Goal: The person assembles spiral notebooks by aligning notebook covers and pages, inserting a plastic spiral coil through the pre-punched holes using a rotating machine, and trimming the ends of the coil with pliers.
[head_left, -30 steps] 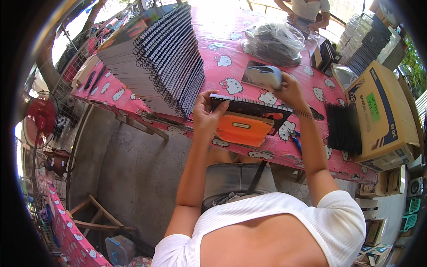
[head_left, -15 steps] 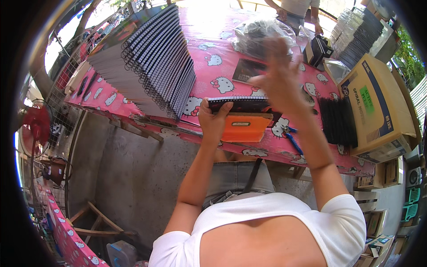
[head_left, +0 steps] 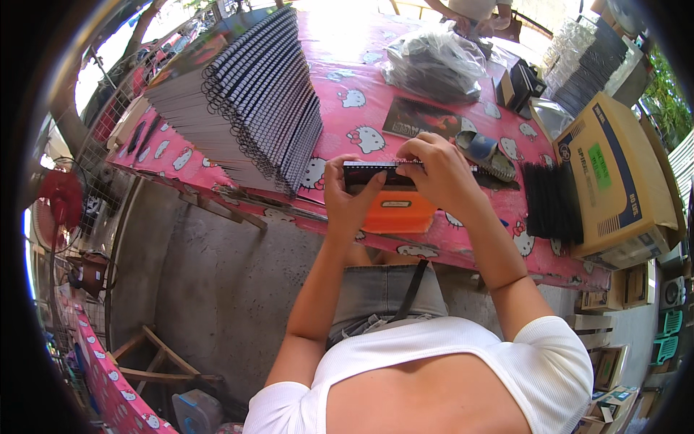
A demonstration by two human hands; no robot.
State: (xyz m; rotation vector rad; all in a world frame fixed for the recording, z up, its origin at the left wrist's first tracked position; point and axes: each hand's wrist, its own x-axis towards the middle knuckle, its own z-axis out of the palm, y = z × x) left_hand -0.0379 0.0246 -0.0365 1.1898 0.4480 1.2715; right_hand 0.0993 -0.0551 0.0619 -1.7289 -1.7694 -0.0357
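Note:
A dark-covered notebook (head_left: pixel 371 176) stands on edge at the near side of the table, its row of holes and binding facing up. My left hand (head_left: pixel 345 192) closes round its left end, thumb in front and fingers behind. Along the top edge, the fingers of my right hand (head_left: pixel 442 172) pinch the binding; the fingertips partly hide the spot. Directly below the notebook, an orange block (head_left: pixel 397 215) with a small label plate sits at the table edge. Beyond my right hand lie a dark printed cover (head_left: pixel 413 119) and a blue-grey rounded thing (head_left: pixel 480 147).
A tall stack of spiral notebooks (head_left: pixel 267 101) rises at left. Black coils (head_left: pixel 551 202) lie beside a cardboard carton (head_left: pixel 614 181) at right. A clear plastic bag (head_left: pixel 434 65) holds dark things farther back. Another person (head_left: pixel 473 11) stands across the pink patterned table (head_left: pixel 340 76).
My right hand, blurred and raised over the table before, has come down to the notebook's top edge. The blue-handled pliers have gone from sight behind my right forearm. My left hand keeps its hold.

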